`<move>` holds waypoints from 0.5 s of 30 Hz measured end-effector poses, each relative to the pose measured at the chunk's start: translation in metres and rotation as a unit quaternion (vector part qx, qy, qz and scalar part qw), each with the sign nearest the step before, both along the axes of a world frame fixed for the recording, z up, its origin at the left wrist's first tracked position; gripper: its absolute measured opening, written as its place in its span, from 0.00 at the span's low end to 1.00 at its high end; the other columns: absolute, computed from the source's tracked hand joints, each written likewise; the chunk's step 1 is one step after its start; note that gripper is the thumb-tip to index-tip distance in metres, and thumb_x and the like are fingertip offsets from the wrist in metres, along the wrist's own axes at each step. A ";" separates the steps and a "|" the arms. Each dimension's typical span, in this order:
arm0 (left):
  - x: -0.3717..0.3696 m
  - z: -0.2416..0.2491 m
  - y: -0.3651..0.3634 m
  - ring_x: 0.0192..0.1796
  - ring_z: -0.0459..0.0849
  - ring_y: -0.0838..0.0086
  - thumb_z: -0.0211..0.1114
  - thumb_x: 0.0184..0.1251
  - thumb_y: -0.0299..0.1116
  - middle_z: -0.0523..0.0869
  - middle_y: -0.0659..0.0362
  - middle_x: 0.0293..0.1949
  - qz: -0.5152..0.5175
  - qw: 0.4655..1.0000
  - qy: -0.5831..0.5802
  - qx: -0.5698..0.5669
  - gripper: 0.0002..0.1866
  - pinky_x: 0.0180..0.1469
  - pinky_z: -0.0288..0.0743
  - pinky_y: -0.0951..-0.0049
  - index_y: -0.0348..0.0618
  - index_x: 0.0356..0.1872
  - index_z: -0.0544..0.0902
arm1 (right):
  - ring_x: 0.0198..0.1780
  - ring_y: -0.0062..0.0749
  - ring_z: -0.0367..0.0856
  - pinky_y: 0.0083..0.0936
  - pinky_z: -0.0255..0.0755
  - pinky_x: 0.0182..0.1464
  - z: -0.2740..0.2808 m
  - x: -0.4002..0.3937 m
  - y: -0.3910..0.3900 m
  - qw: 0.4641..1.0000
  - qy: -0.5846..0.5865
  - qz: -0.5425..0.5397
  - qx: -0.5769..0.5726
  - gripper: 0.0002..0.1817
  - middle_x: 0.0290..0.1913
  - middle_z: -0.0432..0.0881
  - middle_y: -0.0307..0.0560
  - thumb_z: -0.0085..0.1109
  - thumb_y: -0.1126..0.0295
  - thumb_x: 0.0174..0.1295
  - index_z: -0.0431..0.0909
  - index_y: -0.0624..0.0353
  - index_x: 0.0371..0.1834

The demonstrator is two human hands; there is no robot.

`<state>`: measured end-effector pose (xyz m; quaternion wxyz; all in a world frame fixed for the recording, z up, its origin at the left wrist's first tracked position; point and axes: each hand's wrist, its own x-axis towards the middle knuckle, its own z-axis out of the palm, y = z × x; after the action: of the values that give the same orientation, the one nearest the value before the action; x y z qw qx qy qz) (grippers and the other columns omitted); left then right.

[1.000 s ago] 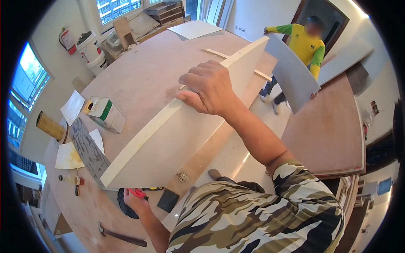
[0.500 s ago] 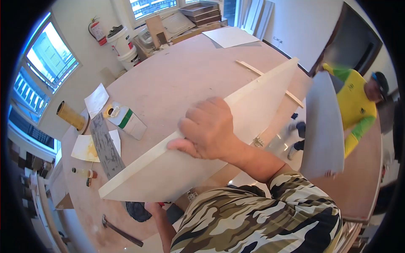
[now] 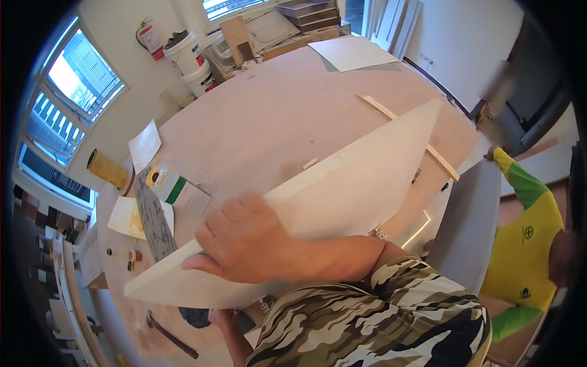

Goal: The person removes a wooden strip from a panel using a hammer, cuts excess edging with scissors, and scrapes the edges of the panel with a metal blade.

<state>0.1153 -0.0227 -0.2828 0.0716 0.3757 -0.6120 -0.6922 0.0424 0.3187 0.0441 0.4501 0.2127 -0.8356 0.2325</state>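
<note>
Had the right grip closed over the upper edge of a pale board, left of its middle. Could not tell the state of the left grip, partly hidden below it. Held the board slanted on edge above the near side of the desk. Judged it stiff, light for its breadth, perhaps slippery on its smooth faces and apt to chip at the corners. Seemed likely to balance better taken at mid-edge, clear of the can and hammer.
</note>
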 end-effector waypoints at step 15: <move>-0.043 0.047 0.004 0.33 0.84 0.68 0.65 0.70 0.38 0.87 0.54 0.39 -0.045 0.992 -0.081 -0.082 0.16 0.32 0.75 0.69 0.37 0.50 0.84 | 0.28 0.33 0.66 0.33 0.55 0.34 0.005 0.004 -0.005 0.999 -0.011 -0.045 0.008 0.26 0.25 0.66 0.38 0.62 0.40 0.62 0.70 0.50 0.22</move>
<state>0.0724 -0.0186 -0.2357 0.0209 0.3960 -0.6865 -0.6095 0.0463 0.3141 0.0489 0.4487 0.1762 -0.8512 0.2076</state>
